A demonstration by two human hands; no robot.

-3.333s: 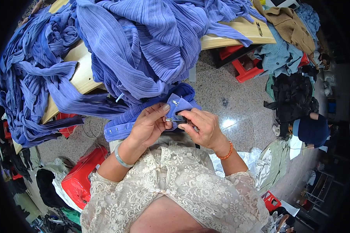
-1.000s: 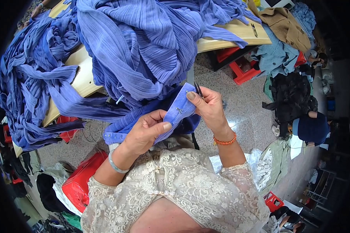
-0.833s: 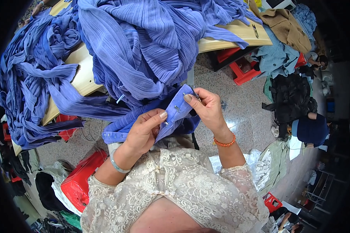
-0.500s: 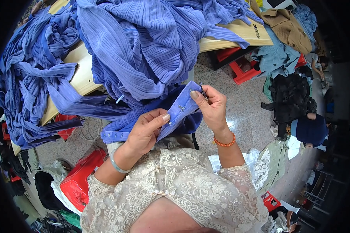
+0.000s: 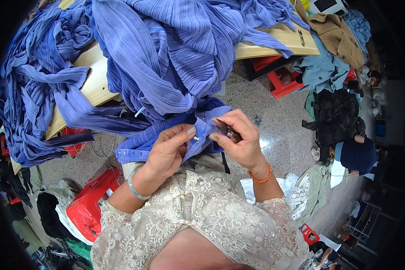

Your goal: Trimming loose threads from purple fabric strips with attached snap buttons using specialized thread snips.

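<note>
A blue-violet ribbed garment [image 5: 150, 135] hangs down from the table edge toward my lap. My left hand [image 5: 166, 146] pinches its flat band [image 5: 197, 143] between thumb and fingers. Small metal hooks sit along this band, and another hooked strip [image 5: 132, 155] of the garment shows to the left. My right hand [image 5: 240, 139] is closed around small dark thread snips [image 5: 229, 133], their tips close to the band just right of my left thumb. My fingers partly hide the snips, so I cannot tell whether the blades touch the cloth.
More blue ribbed garments [image 5: 166, 49] are heaped on the pale wooden table [image 5: 92, 74]. Other snips [image 5: 301, 38] lie near its right end. Red plastic stools [image 5: 87, 204] stand on the speckled floor. Light blue and brown clothes [image 5: 333, 38], then a black pile [image 5: 333, 112], lie to the right.
My right hand has let go of the band's far end and turned inward, bringing the snips down toward the hooks. The band has slackened and folded; my left hand keeps its pinch.
</note>
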